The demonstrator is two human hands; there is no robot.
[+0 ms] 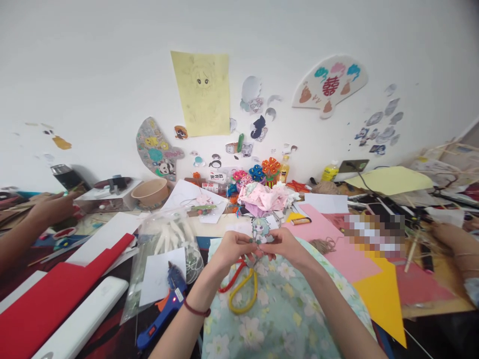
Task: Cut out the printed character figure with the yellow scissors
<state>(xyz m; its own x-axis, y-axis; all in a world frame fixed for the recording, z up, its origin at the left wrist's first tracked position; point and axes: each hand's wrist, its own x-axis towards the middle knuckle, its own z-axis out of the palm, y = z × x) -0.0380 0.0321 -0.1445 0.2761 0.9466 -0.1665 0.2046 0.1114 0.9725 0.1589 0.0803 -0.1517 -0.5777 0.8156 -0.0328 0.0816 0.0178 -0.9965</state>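
Observation:
A small paper cutout of a cartoon figure with teal hair (261, 227) is pinched at its lower edge between my two hands. My left hand (238, 249) has its thumb and fingers closed on the left side. On the right side, my right hand (285, 244) grips it the same way, fingertips almost meeting. Just below hang or lie scissors (243, 304) with one red and one yellow handle loop, over a light green floral cloth (284, 309). Their blades disappear near my fingers, and I cannot tell whether a hand touches them.
A blue hot glue gun (164, 311) lies left on white paper and a plastic bag (149, 259). Red board (63, 284) is farther left; pink (333, 244) and yellow sheets (385, 294) are right. Other people's hands (56, 207) work at both sides. Yarn flowers (270, 168) stand behind.

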